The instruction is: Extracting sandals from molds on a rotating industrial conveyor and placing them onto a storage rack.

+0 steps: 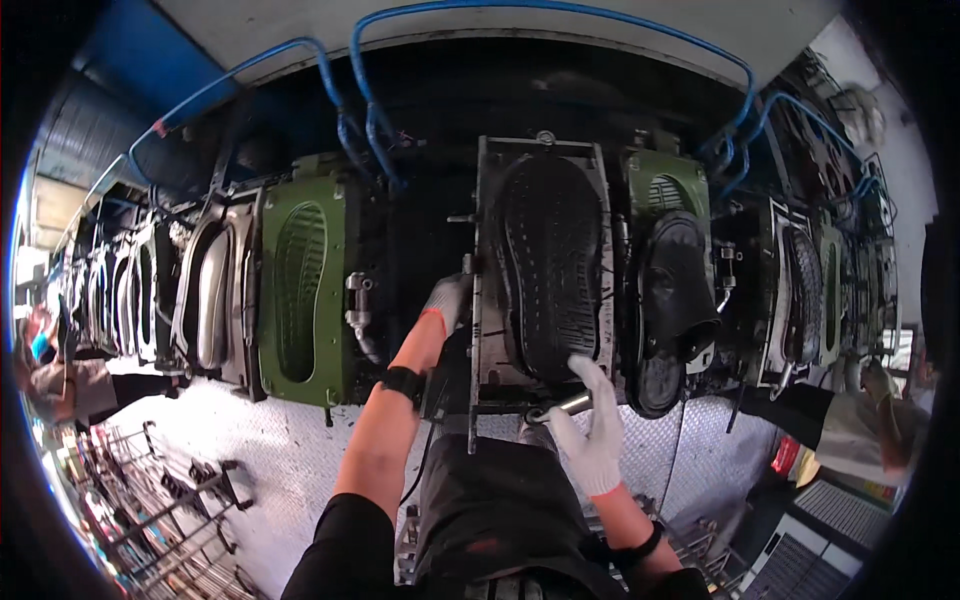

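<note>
In front of me stands a metal shoe mould (487,300) with a black shoe sole (553,260) lying in it, tread side showing. My left hand (447,300), in a white glove, is against the mould's left side by a small metal peg; its fingertips are hidden. My right hand (592,430), also gloved in white, is just below the sole's lower end, fingers extended and the thumb apart. Beside that thumb is a metal handle (570,406) at the mould's near edge. I cannot tell whether the right fingertips touch the sole.
A green mould (302,290) is on the left. On the right, a black slipper (675,300) hangs over another green mould (662,165). Blue pipes (550,5) arch above. A wire rack (180,510) stands lower left. Other people work at both sides.
</note>
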### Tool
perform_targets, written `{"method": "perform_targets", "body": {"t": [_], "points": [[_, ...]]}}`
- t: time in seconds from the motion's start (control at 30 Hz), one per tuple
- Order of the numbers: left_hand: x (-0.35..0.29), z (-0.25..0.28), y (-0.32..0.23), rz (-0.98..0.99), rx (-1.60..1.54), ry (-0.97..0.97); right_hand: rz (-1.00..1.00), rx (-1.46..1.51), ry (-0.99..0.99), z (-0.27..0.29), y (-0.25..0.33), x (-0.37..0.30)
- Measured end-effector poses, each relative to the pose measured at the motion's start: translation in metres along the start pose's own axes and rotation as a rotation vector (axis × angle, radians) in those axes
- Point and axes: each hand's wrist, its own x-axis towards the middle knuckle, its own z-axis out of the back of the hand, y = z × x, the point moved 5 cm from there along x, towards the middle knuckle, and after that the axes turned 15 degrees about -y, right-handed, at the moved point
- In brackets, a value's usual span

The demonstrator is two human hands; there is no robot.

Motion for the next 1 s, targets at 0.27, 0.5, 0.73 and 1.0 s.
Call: {"method": "perform_targets", "body": {"t": [0.27,0.5,0.73,1.0], "points": [[-0.016,0.035,-0.075,0.357,0.165,0.006,-0.754,0.950,-0.299,-0.035,-0.043,-0.011],[-0.056,0.048,-0.082,-0.227,-0.623,0.003,-0.577,0.758,-0.253,-0.047,-0.038,-0.018],[-0.197,0.087,0.084,0.088,0.088,-0.227,-0.176,0.336,-0.236,-0.047,-0.027,-0.016],[-0.230,0.067,0.124,0.177,0.084,-0.105,-0.615,0.637,-0.233,-0.006,-0.043,-0.046]]}}
